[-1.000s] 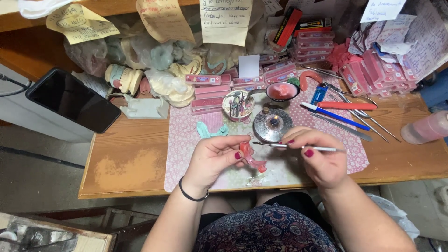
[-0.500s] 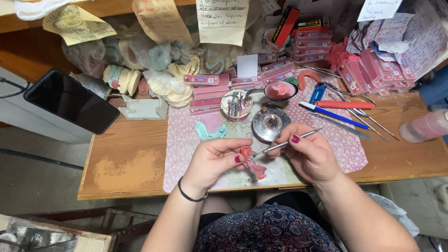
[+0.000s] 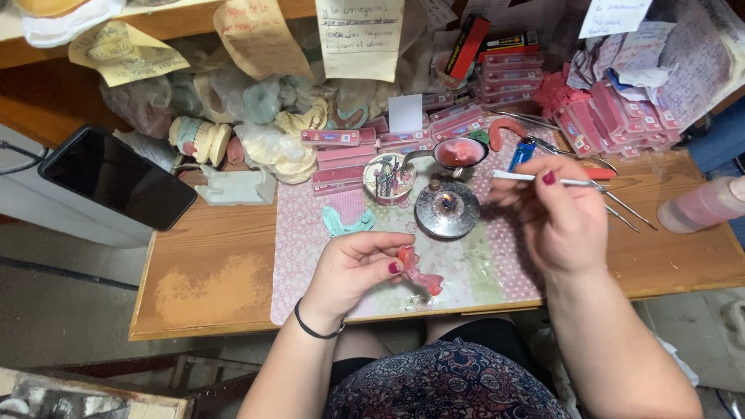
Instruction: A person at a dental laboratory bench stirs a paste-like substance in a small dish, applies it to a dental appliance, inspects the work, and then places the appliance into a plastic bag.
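one curved pink wax piece [image 3: 419, 273] pinched in left hand [image 3: 353, 271].

Glossy pink wax piece [image 3: 419, 273], shiny metal burner [image 3: 447, 208], thin metal tool [image 3: 574, 182], patterned matt mat [image 3: 310, 256], worn wooden table [image 3: 209, 271].

A: Where's the camera sitting here?

B: Just one view, worn on the head, looking steeply down over the wooden table [image 3: 209, 271]. Pretty close, arm's reach. The lap is at 6 o'clock, the cluttered back edge at 12.

A: Any overlap with a second view?

B: Nope, single camera only.
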